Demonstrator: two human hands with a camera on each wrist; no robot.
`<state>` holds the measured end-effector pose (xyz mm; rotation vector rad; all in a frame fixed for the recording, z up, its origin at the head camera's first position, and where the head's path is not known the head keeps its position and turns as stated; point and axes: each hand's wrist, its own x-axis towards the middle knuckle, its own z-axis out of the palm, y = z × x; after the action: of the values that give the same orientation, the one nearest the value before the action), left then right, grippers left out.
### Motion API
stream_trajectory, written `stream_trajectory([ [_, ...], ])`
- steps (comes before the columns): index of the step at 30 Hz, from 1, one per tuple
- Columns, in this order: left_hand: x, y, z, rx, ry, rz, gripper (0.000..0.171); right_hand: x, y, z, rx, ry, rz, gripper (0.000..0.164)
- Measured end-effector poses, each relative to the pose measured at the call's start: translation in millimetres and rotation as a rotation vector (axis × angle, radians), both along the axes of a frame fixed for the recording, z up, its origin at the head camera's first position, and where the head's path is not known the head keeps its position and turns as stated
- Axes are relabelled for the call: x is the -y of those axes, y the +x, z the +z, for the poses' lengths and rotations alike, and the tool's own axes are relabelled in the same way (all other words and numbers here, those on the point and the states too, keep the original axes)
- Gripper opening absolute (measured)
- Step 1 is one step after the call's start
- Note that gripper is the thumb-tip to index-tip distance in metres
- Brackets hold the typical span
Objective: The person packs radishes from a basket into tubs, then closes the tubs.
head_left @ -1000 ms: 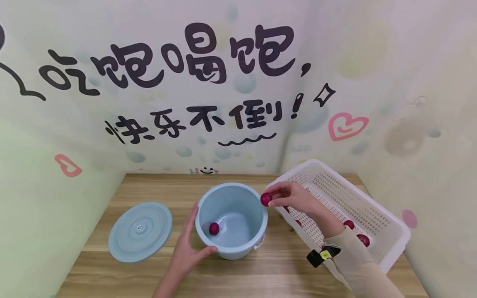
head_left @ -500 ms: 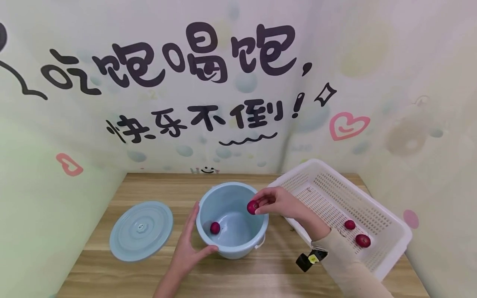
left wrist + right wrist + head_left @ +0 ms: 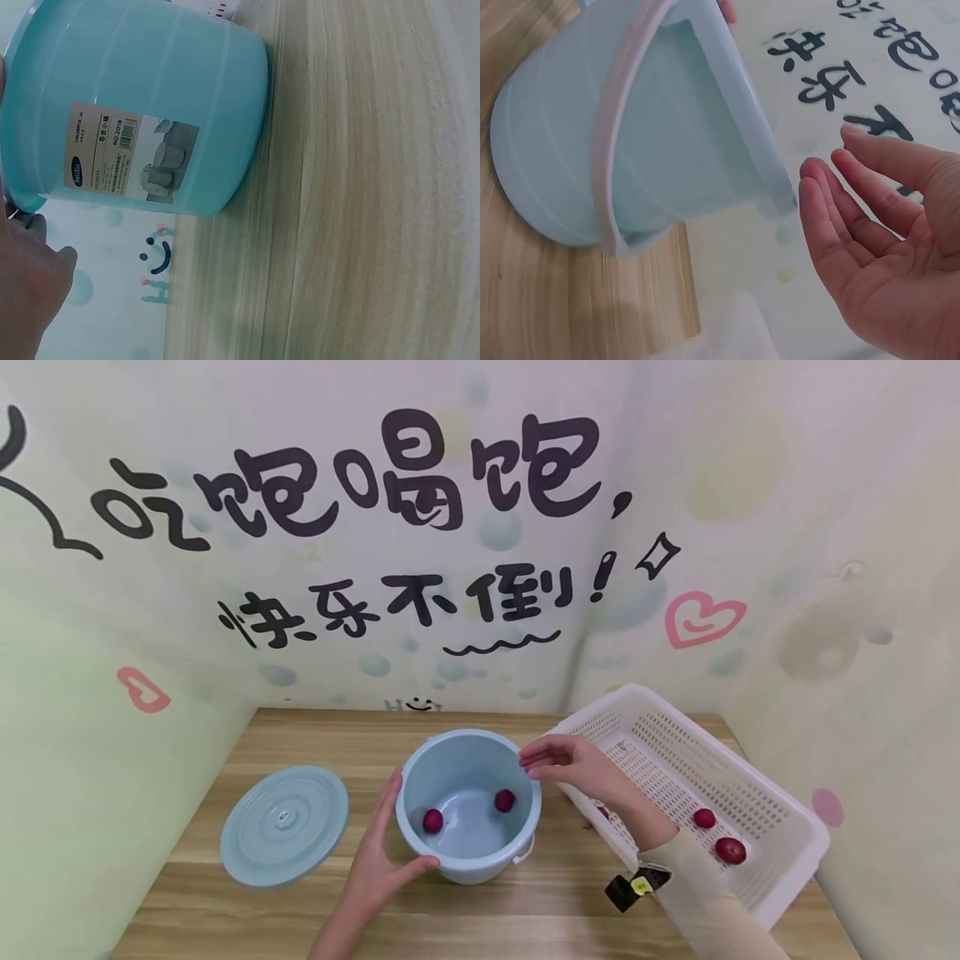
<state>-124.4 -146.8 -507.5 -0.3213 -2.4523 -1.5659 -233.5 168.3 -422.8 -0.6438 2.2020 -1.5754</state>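
Observation:
A light-blue bucket (image 3: pixel 468 860) stands upright on the table, with a white handle hanging at its right. My left hand (image 3: pixel 377 860) holds it at the left side, fingers along the rim and thumb across the near rim. Inside lie two small dark-red, plum-like fruits, the left fruit (image 3: pixel 432 821) and the right fruit (image 3: pixel 505 801). My right hand (image 3: pixel 573 766) hovers at the bucket's right rim, fingers loosely bent with nothing between them. In the right wrist view the palm of my right hand (image 3: pixel 889 247) faces the bucket (image 3: pixel 562 142).
A white perforated basket (image 3: pixel 806 839) stands on the right, holding more dark-red fruits, among them a large fruit (image 3: pixel 731 851); my right forearm crosses its near side. The round blue lid (image 3: pixel 285 852) lies left on the wooden table (image 3: pixel 247 918). A printed wall (image 3: pixel 337 552) rises behind.
My right hand carried a red fruit left over the bucket and let it go; it now lies inside. The hand has since drawn back slightly right. My left hand stays in place.

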Motion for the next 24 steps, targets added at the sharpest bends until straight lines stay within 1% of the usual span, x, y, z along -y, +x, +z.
stream_trajectory([
  [5,0,-0.4,1.0,0.008,0.006,-0.002,0.125,-25,-12.4,-12.6,-0.030,0.028,-0.126,0.037],
  [8,0,-0.4,0.3,0.009,0.009,-0.003,0.124,-40,-17.6,-18.6,-0.027,0.050,-0.186,0.038],
  [15,0,0.0,-0.1,-0.002,0.008,-0.003,0.124,-68,-25.7,-28.7,-0.038,0.047,-0.229,0.038],
  [20,0,-1.5,-0.5,-0.011,-0.003,-0.004,0.123,-82,-32.1,-39.3,-0.050,0.059,-0.258,0.037],
  [24,1,-1.2,-0.7,-0.009,-0.006,-0.005,0.123,-90,-33.6,-48.6,-0.024,0.062,-0.271,0.038],
])
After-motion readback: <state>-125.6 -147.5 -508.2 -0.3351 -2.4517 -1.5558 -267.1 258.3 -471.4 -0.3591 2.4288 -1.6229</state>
